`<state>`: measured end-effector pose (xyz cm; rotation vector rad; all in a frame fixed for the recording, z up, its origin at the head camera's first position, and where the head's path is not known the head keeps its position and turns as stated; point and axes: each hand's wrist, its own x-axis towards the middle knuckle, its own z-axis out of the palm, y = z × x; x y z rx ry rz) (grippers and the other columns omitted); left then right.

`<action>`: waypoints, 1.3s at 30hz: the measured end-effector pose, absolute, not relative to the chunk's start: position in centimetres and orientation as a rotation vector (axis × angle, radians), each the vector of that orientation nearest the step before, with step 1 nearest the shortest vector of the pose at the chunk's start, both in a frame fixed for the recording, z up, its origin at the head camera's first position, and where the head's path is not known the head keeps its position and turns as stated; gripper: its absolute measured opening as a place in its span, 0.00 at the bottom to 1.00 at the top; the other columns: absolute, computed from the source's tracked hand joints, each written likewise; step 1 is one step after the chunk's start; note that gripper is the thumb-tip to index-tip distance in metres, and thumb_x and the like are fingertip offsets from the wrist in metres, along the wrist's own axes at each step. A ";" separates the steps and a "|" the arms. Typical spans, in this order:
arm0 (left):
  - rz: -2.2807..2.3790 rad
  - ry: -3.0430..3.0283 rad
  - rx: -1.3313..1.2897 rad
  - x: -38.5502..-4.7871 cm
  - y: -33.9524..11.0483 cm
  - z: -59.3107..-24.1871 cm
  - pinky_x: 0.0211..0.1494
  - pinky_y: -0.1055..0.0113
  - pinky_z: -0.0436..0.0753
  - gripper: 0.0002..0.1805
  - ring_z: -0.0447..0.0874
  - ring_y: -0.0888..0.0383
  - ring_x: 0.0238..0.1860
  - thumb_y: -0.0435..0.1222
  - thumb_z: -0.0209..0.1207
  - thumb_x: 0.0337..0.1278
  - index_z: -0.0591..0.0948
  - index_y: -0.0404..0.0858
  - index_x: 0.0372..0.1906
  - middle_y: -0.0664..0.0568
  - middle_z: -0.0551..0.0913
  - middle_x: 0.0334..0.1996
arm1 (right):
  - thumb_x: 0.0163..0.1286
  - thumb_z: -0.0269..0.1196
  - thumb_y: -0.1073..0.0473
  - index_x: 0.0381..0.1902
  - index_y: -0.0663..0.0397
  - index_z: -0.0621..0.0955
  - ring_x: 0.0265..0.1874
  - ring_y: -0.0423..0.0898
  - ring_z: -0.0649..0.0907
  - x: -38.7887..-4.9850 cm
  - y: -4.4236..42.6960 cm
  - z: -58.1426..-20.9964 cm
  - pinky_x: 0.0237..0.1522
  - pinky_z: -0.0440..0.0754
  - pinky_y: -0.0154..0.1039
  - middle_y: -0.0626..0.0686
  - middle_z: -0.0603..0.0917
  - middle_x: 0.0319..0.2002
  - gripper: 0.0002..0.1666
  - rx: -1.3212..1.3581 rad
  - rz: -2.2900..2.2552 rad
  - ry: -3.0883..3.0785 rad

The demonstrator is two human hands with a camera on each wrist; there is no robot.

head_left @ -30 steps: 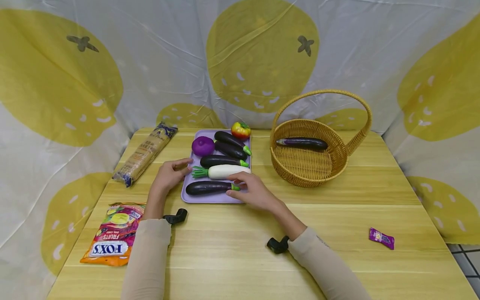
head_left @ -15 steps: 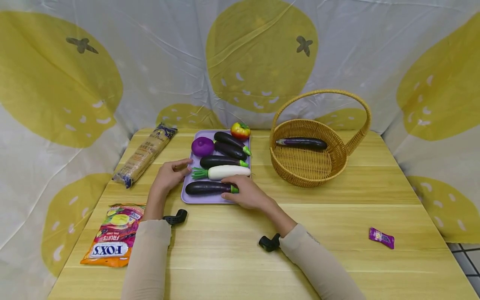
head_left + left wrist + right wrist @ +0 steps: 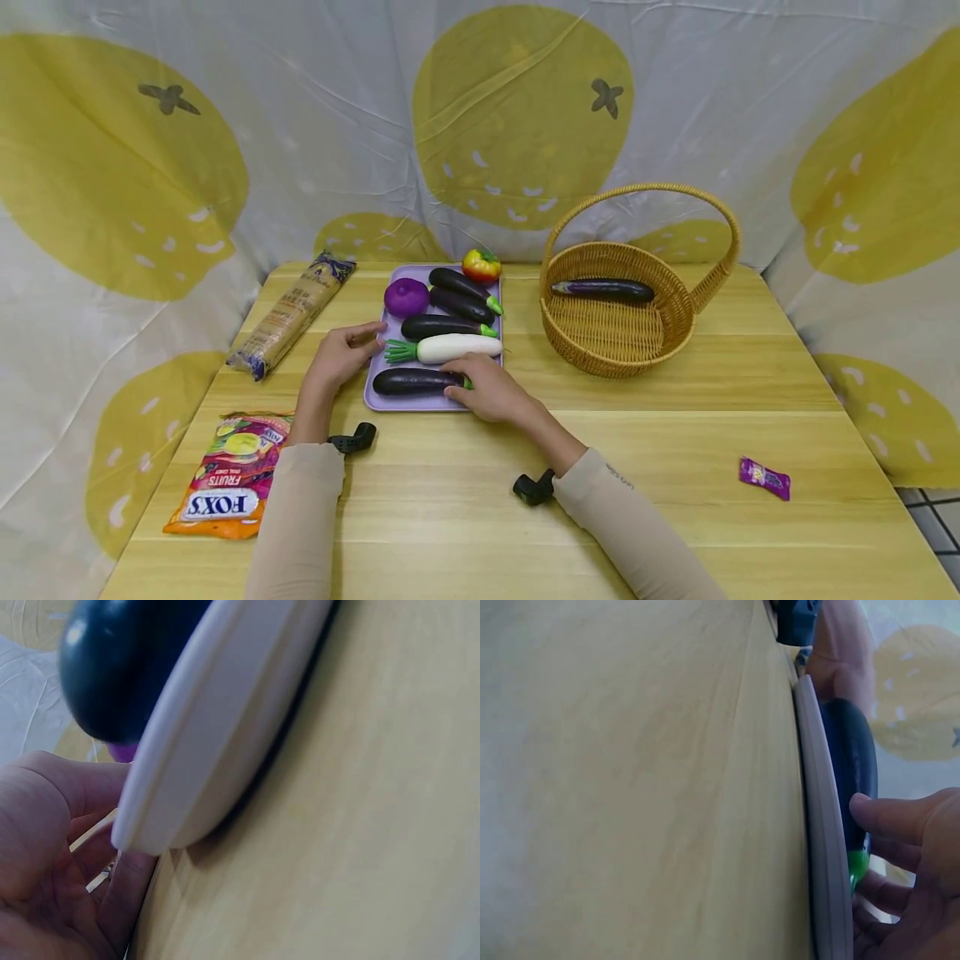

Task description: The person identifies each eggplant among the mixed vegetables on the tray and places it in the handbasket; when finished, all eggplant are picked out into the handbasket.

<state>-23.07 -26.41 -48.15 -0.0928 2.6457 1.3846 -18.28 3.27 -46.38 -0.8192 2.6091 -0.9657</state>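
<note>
On the lilac tray [image 3: 382, 403], the right hand [image 3: 490, 390] pinches the stem end of the front eggplant [image 3: 408, 382]. Its thumb lies on the near side of that eggplant [image 3: 852, 750] in the right wrist view, the other fingers beyond. The left hand [image 3: 337, 360] touches the tray's left rim with bent, relaxed fingers; the left wrist view has this hand [image 3: 45, 840] against the tray's side [image 3: 202, 727]. Behind the front eggplant lie a white radish [image 3: 457, 348], several more eggplants [image 3: 438, 326] and a round purple vegetable [image 3: 407, 297].
A red-yellow pepper [image 3: 481, 265] sits at the tray's back right corner. Right of it stands a wicker basket [image 3: 615, 365] holding one eggplant [image 3: 607, 290]. A noodle pack [image 3: 292, 315] and a candy bag [image 3: 232, 475] lie left, a small purple packet [image 3: 765, 477] right.
The right hand has moved left along the front eggplant's stem end and now grips it, with the green stem mostly covered. The left hand has stayed at the tray's rim.
</note>
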 end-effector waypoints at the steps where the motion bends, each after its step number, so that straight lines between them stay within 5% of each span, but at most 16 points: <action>1: 1.384 2.646 -0.094 -23.1 -26.4 -48.2 0.41 0.74 0.82 0.23 0.81 0.61 0.44 0.45 0.63 0.70 0.82 0.48 0.67 0.50 0.77 0.71 | 0.77 0.62 0.53 0.67 0.52 0.80 0.68 0.53 0.75 -18.2 3.3 -46.3 0.73 0.70 0.50 0.55 0.81 0.65 0.24 -0.818 -0.969 2.605; 29: 1.329 2.669 -0.125 -22.7 -26.9 -48.1 0.39 0.74 0.80 0.23 0.78 0.56 0.42 0.47 0.62 0.72 0.81 0.50 0.68 0.43 0.78 0.68 | 0.77 0.62 0.55 0.68 0.43 0.80 0.68 0.52 0.76 -17.1 13.8 -40.4 0.68 0.73 0.56 0.49 0.81 0.65 0.23 -0.734 -1.292 2.703; 39: 1.325 2.665 -0.096 -22.8 -26.3 -48.1 0.40 0.74 0.81 0.23 0.79 0.55 0.46 0.46 0.61 0.72 0.81 0.49 0.68 0.44 0.77 0.70 | 0.77 0.62 0.57 0.68 0.45 0.79 0.66 0.58 0.76 -18.3 20.2 -39.7 0.64 0.73 0.61 0.56 0.79 0.68 0.23 -0.570 -1.246 2.818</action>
